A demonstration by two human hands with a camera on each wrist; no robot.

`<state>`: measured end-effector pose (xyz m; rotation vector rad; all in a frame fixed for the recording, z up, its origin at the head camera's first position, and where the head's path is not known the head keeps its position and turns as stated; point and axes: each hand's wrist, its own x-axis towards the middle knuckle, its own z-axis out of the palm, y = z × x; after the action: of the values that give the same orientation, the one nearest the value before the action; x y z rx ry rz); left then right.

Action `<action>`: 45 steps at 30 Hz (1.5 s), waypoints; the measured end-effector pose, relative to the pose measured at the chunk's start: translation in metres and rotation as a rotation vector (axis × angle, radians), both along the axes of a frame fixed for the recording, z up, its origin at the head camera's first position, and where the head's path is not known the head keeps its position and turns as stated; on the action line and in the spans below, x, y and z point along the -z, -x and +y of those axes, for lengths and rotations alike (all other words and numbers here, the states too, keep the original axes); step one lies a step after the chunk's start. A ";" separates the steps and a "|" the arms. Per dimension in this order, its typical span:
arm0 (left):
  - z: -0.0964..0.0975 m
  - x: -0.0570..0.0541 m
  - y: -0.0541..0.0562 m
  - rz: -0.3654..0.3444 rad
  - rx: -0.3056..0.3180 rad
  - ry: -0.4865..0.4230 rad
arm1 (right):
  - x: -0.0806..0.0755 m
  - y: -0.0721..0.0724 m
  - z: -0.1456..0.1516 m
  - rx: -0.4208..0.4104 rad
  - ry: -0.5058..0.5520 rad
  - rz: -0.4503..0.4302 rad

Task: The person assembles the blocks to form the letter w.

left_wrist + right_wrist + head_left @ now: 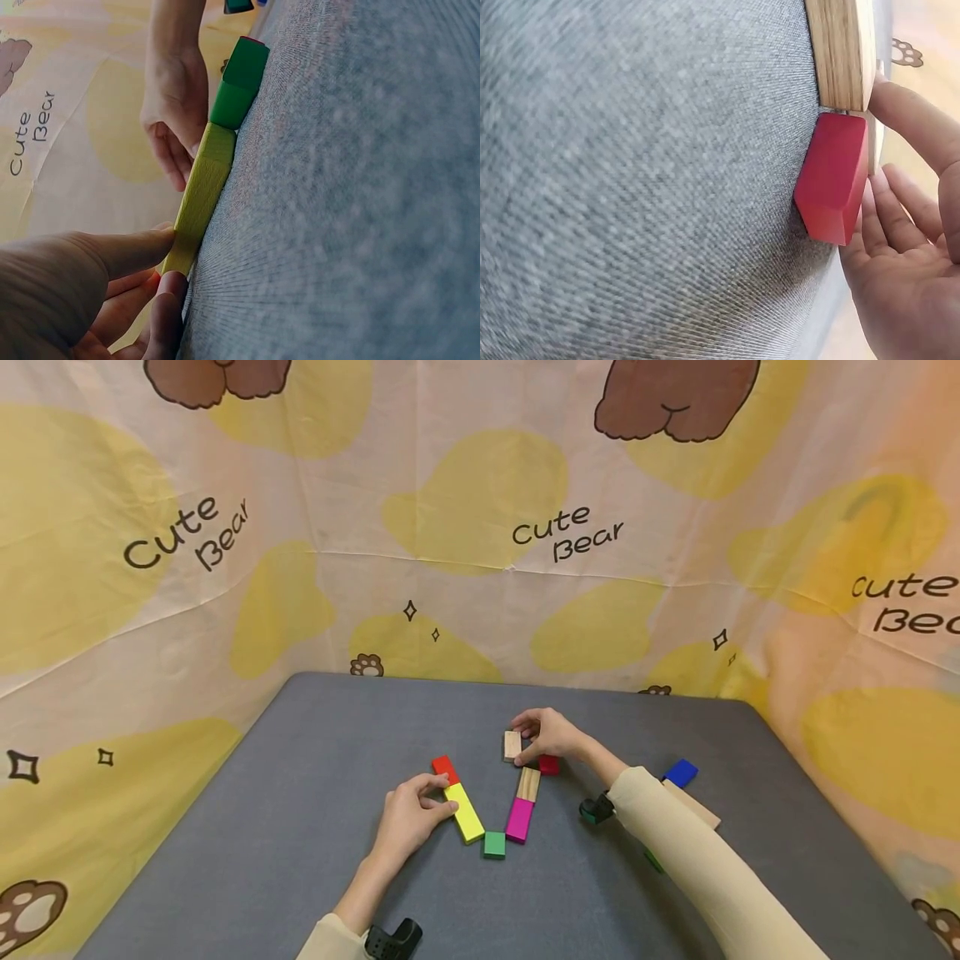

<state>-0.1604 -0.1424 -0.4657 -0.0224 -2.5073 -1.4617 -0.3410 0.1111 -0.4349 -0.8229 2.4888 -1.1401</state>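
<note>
In the head view my left hand (pixel 408 818) rests its thumb and forefinger at the yellow block (pixel 465 814), near where it meets a red-orange block (pixel 446 769). A green block (pixel 494 845) and a magenta block (pixel 519 821) continue this V-shaped line, followed by bare wooden pieces (pixel 528 784). My right hand (pixel 551 732) pinches a small bare wooden block (pixel 512 747) end to end between thumb and fingers, above the right arm of the V. Close under that hand lies a crimson block (pixel 834 169), with the held block partly hidden behind it in the right wrist view.
Beyond my right sleeve lie a blue block (pixel 681 773) and a long bare wooden piece (pixel 693 805). A green piece (pixel 654 861) peeks out beneath that forearm. The grey table (pixel 262 827) backs onto a printed cloth (pixel 450 527) that hangs at its far edge.
</note>
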 end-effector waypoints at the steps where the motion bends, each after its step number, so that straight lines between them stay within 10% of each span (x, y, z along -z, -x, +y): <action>1: 0.000 0.000 0.000 0.000 0.002 0.000 | 0.001 0.000 0.001 0.001 0.002 0.007; 15: 0.000 0.000 -0.001 -0.006 -0.009 -0.001 | -0.018 -0.009 0.044 0.146 0.083 0.146; 38: -0.001 0.001 0.000 0.026 0.003 -0.012 | -0.027 -0.080 0.093 -0.062 0.086 -0.009; 45: 0.002 0.001 0.000 0.008 -0.004 -0.007 | -0.017 -0.077 0.099 -0.108 0.062 -0.042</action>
<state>-0.1608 -0.1401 -0.4664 -0.0221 -2.4947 -1.4660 -0.2642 0.2098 -0.4180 -0.9290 2.3547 -1.1900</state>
